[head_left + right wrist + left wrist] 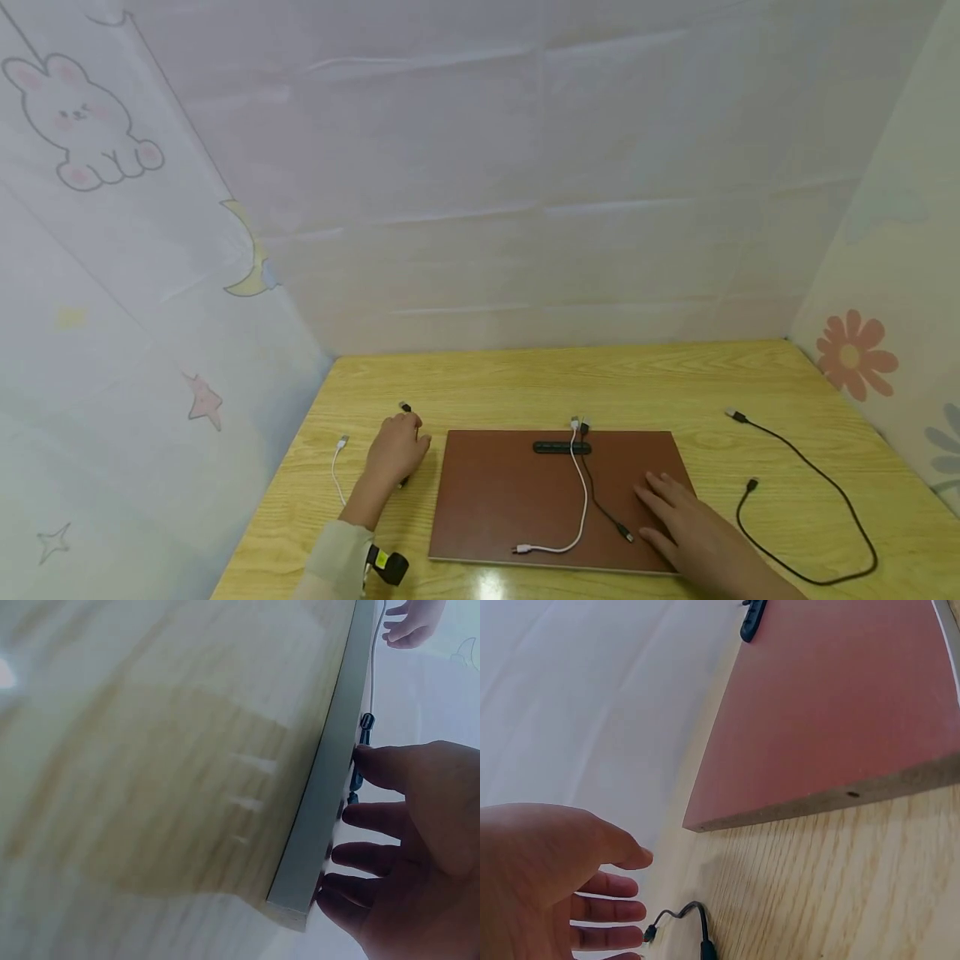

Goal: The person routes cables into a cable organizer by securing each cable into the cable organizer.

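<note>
My left hand (396, 448) is over a short black USB cable (700, 911) on the left of the table; in the left wrist view its thumb and fingers are apart, with the cable just past the fingertips. My right hand (693, 533) rests on the right side of a reddish-brown board (487, 492), fingers spread and fingertips touching the surface. A black cable organizer strip (551, 447) lies at the board's far edge. Across it run a white USB cable (585, 492) and a black USB cable (598, 502), both with their far plugs beyond that edge.
Right of the board a longer black USB cable (843, 496) lies in a loop on the wooden table (480, 383). Another white USB cable (335, 475) lies at the far left, partly hidden by the left forearm. Patterned sheets hang behind and beside the table.
</note>
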Available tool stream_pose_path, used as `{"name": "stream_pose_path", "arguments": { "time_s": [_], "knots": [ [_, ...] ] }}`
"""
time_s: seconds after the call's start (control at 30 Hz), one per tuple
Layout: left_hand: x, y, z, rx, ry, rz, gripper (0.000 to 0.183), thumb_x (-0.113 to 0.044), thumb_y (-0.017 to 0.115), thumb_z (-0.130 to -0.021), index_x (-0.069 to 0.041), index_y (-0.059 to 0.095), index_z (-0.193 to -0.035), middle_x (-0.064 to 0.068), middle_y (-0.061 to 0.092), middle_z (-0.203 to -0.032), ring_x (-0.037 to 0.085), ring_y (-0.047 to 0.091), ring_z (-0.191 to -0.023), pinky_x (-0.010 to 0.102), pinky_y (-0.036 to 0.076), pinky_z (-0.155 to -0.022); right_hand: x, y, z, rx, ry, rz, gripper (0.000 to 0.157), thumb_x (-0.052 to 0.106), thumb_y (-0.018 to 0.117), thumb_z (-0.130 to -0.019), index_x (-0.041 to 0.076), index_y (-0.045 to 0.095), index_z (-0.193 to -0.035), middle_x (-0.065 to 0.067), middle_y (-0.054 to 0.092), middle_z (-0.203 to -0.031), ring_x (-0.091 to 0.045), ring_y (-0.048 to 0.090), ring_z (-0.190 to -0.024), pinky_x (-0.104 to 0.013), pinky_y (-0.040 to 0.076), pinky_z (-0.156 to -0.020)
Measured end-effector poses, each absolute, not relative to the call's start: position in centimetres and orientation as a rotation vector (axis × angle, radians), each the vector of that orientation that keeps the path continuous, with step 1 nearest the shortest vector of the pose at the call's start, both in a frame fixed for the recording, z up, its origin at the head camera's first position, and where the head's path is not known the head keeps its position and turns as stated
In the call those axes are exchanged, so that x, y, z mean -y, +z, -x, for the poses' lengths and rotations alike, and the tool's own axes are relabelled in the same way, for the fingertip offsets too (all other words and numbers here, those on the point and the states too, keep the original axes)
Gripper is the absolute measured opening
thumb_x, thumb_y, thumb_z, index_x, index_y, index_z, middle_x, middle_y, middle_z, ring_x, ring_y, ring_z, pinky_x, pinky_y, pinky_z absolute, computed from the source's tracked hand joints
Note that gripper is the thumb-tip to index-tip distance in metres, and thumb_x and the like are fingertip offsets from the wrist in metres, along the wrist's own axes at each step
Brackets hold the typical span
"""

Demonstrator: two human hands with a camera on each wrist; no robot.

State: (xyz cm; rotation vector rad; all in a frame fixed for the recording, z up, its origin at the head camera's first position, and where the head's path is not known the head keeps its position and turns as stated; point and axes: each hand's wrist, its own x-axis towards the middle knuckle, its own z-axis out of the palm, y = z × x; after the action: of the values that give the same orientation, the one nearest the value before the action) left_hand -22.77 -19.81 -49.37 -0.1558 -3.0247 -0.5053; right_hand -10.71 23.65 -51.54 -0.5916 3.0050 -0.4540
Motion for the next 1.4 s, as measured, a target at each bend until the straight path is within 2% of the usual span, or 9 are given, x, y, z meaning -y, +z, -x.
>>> {"name": "stream_pose_path", "arguments": {
  "time_s": [0.13,0.6,1.13,1.3,1.4],
  "knots": [
    [20.1,-49.3,22.8,3.054,-0.474,0.097,0.03,-0.023,0.068,-0.097,0.001,0.065,-0.115,0.015,0.064,-0.105,0.035,0.059,-0.101,0.047,0.053,-0.084,-23.7,-51.5,10.6,-3.005,-0.442,0.613,0.055,0.042,0.068,-0.095,0.006,0.062,-0.137,-0.022,0.052,-0.147,-0.047,0.045,-0.137,-0.06,0.043,-0.104],
    [20.9,-50.0,22.9,3.096,-0.532,0.002,0.034,-0.023,0.067,-0.097,0.004,0.064,-0.117,0.019,0.063,-0.109,0.04,0.062,-0.101,0.052,0.054,-0.083,-23.8,-51.5,10.8,-2.999,-0.423,0.622,0.056,0.044,0.064,-0.098,0.005,0.061,-0.138,-0.022,0.051,-0.147,-0.047,0.044,-0.138,-0.06,0.041,-0.106],
    [21.4,-50.5,23.0,3.157,-0.496,0.019,0.036,-0.017,0.065,-0.093,0.013,0.061,-0.112,0.022,0.061,-0.097,0.038,0.062,-0.081,0.049,0.053,-0.071,-23.6,-52.1,10.7,-2.97,-0.415,0.578,0.056,0.039,0.066,-0.097,0.004,0.059,-0.14,-0.023,0.049,-0.149,-0.048,0.042,-0.139,-0.06,0.04,-0.107],
    [21.5,-50.7,23.0,3.169,-0.51,0.034,0.034,-0.018,0.065,-0.094,0.012,0.061,-0.109,0.022,0.061,-0.097,0.034,0.061,-0.078,0.048,0.051,-0.069,-23.6,-52.2,10.6,-2.959,-0.432,0.57,0.055,0.038,0.067,-0.097,0.004,0.059,-0.14,-0.024,0.049,-0.149,-0.049,0.041,-0.139,-0.061,0.04,-0.107],
    [21.5,-50.7,23.0,3.168,-0.525,0.037,0.026,-0.017,0.065,-0.093,0.008,0.062,-0.1,0.019,0.06,-0.091,0.029,0.057,-0.072,0.044,0.048,-0.064,-23.6,-52.3,10.6,-2.965,-0.438,0.576,0.055,0.037,0.067,-0.097,0.003,0.059,-0.14,-0.024,0.049,-0.149,-0.049,0.042,-0.139,-0.061,0.04,-0.106]
  ]
}}
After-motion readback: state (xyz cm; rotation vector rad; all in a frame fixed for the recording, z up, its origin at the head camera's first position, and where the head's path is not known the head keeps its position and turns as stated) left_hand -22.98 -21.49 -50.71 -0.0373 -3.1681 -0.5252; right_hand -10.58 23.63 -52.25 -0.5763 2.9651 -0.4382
